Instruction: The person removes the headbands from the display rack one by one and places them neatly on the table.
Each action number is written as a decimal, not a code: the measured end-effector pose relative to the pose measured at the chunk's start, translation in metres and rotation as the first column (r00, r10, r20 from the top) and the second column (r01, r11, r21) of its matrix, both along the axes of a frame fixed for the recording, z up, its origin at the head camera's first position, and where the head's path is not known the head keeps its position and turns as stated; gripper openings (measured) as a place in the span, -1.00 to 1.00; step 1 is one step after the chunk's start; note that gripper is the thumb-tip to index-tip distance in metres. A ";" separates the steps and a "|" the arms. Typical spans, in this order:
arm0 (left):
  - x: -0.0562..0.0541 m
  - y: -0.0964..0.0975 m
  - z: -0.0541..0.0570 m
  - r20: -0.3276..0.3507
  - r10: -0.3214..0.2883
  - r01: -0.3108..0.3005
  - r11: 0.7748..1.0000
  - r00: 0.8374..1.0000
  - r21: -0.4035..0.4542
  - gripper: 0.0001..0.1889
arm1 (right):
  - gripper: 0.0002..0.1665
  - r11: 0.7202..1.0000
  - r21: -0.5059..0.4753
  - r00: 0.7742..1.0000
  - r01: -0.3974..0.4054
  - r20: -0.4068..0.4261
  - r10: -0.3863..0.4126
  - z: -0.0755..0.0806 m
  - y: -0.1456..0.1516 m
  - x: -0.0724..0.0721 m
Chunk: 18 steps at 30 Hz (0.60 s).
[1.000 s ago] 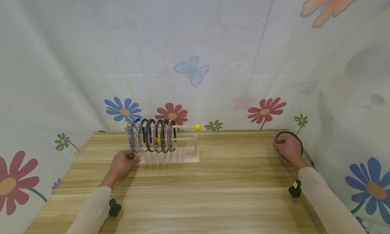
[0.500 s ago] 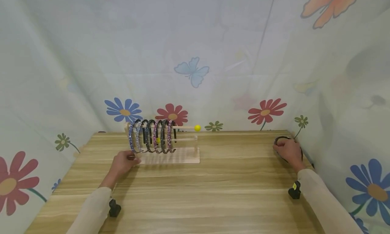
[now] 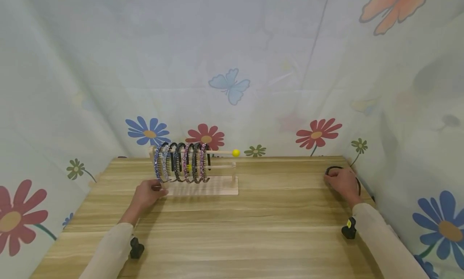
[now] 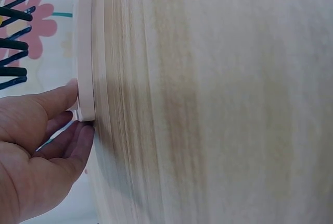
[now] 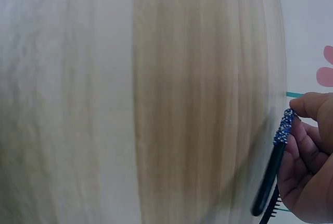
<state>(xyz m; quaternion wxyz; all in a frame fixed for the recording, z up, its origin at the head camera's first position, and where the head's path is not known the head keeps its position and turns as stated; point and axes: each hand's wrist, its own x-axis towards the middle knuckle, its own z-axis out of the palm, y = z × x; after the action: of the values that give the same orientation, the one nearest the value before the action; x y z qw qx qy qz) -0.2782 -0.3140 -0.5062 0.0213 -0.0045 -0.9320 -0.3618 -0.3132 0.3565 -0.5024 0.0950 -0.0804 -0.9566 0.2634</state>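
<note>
On the left of the head view stands a wooden headband stand, with several glittery toothed headbands hung along its upper rod. My left hand holds the near left corner of its base; in the left wrist view, thumb and fingers pinch the end of that board. Far to the right, my right hand grips a black headband close over the table. The right wrist view shows blue and silver glitter on this headband, pinched between thumb and fingers, and its teeth lower down. The palm hides part of the band.
The wood-grain table reaches back to a hanging cloth printed with flowers and butterflies. A yellow ball caps the stand's upper rod, which points right. Small black cameras sit on both wrists.
The headband in my right hand has tipped from facing the head camera to a flatter tilt and come lower. The right hand shifted slightly down; the left hand stayed on the stand.
</note>
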 end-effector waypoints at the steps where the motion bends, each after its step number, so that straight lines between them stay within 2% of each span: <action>1: 0.000 0.000 0.000 -0.003 -0.006 0.006 1.000 1.000 -0.003 -0.69 | -0.59 1.000 0.002 1.000 0.007 0.011 -0.007 -0.001 0.000 -0.001; 6: -0.001 -0.001 -0.001 -0.006 -0.011 0.011 1.000 1.000 -0.001 -0.69 | -0.59 0.999 -0.006 0.998 0.042 0.036 -0.042 -0.006 -0.001 -0.001; 12: -0.001 0.000 -0.001 -0.013 -0.013 0.013 1.000 1.000 -0.002 -0.71 | -0.63 0.999 -0.003 0.999 0.042 0.021 -0.042 -0.010 0.000 -0.001; 18: 0.001 0.000 0.001 -0.016 -0.012 0.012 1.000 1.000 -0.006 -0.76 | -0.56 1.000 0.000 0.999 0.031 0.025 -0.031 -0.007 0.004 -0.001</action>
<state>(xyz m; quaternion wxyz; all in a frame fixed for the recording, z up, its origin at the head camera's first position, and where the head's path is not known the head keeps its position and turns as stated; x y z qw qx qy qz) -0.2773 -0.3140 -0.5057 0.0265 -0.0130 -0.9328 -0.3593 -0.3143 0.3603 -0.5093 0.0870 -0.0984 -0.9563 0.2612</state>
